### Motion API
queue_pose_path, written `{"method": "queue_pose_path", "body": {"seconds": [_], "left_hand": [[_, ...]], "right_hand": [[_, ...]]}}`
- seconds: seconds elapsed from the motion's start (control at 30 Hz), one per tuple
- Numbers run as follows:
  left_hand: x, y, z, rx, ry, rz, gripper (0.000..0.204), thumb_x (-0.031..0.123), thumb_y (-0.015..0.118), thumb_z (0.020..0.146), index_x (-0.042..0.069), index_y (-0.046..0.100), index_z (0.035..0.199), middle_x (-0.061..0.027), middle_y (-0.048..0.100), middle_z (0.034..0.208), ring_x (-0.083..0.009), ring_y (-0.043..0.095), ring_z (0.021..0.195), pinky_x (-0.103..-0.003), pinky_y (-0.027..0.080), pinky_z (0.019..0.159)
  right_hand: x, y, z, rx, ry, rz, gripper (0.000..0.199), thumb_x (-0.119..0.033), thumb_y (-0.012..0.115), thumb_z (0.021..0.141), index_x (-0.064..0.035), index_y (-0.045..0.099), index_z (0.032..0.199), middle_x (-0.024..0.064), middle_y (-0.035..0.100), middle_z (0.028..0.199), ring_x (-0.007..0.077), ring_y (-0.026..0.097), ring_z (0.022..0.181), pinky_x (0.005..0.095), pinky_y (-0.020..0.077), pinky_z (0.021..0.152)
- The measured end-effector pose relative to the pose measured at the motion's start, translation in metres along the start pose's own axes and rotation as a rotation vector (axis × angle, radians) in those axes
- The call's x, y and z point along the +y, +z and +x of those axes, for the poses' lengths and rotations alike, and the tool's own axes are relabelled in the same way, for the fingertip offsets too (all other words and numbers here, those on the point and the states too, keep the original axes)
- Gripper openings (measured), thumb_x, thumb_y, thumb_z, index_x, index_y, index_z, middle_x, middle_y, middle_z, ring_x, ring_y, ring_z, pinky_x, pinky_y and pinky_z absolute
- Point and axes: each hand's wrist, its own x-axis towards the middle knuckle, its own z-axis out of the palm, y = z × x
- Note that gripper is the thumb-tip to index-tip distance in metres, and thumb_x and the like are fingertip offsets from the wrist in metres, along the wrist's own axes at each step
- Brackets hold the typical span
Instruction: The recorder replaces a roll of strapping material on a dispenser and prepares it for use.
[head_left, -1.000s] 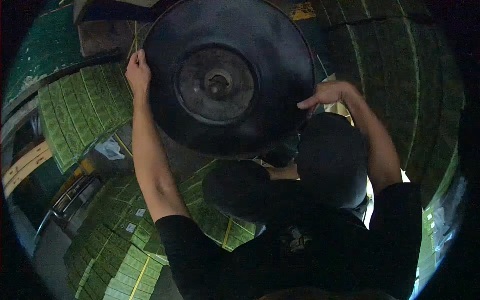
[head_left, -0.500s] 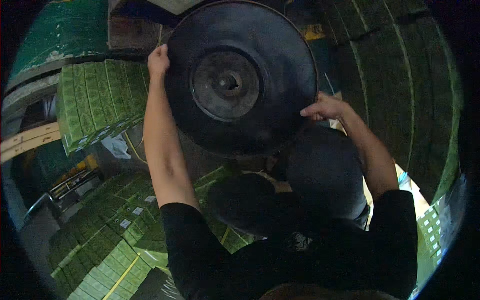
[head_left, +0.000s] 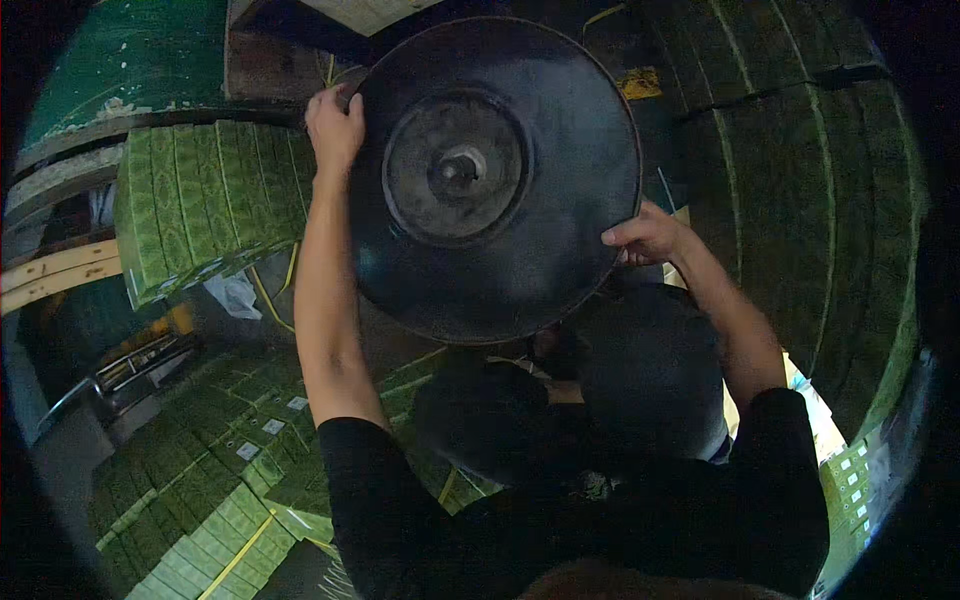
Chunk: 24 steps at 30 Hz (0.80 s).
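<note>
In front of me is a large black round disc (head_left: 580, 150), its face turned toward me, with a raised ring and a worn grey hub (head_left: 420, 195) around a central hole. My right hand (head_left: 648, 236) grips its right rim, thumb on the front face and fingers mostly hidden behind. At the upper left rim, my left hand (head_left: 335, 125) is curled with the thumb against the edge. A thin yellow strap (head_left: 330, 68) rises just above that hand. My knees (head_left: 655, 360) are below the disc.
Green patterned packs (head_left: 215, 195) stand stacked at the left, above further packs (head_left: 190, 480) at the lower left. A tall dark green stack (head_left: 790, 190) fills the right. Wooden beams (head_left: 60, 275), a metal frame (head_left: 145, 365) and a clear plastic scrap (head_left: 234, 295) lie leftward.
The disc has shifted slightly down in the view and its face shows more fully. My left hand has loosened from a tighter pinch; my right hand keeps its hold.
</note>
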Motion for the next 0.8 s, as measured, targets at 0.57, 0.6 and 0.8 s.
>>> {"method": "queue_pose_path", "body": {"seconds": [0.57, 0.6, 0.8], "left_hand": [[0.088, -0.040, -0.086, -0.295, 0.556, -0.113, 0.053, 0.031, 0.080, 0.077, 0.007, 0.062, 0.121, -0.0180, 0.058, 0.127, -0.0389, 0.057, 0.115, -0.045, 0.048, 0.095], [0.076, -0.046, -0.087, -0.129, 0.441, -0.002, 0.056, 0.037, 0.079, 0.076, 0.007, 0.063, 0.120, -0.0194, 0.057, 0.127, -0.0401, 0.056, 0.115, -0.047, 0.047, 0.096], [-0.047, -0.084, -0.113, -0.236, -0.783, -0.246, 0.106, 0.064, 0.072, 0.077, -0.014, 0.038, 0.139, -0.0311, 0.050, 0.137, -0.0376, 0.050, 0.129, -0.042, 0.039, 0.108]], "right_hand": [[-0.011, 0.017, -0.026, 0.083, -0.300, -0.098, 0.067, -0.017, 0.079, 0.076, 0.0012, 0.046, 0.131, 0.0105, 0.062, 0.096, 0.0191, 0.061, 0.081, 0.0347, 0.0494, 0.069], [-0.008, 0.015, -0.025, 0.098, -0.342, -0.078, 0.063, -0.018, 0.079, 0.076, -0.0003, 0.048, 0.128, 0.0075, 0.062, 0.086, 0.0156, 0.060, 0.070, 0.0314, 0.0482, 0.059], [0.010, -0.004, -0.016, -0.115, -0.426, 0.130, 0.050, -0.015, 0.076, 0.076, -0.0027, 0.054, 0.119, 0.0063, 0.062, 0.075, 0.0134, 0.058, 0.055, 0.0273, 0.0474, 0.049]]}}
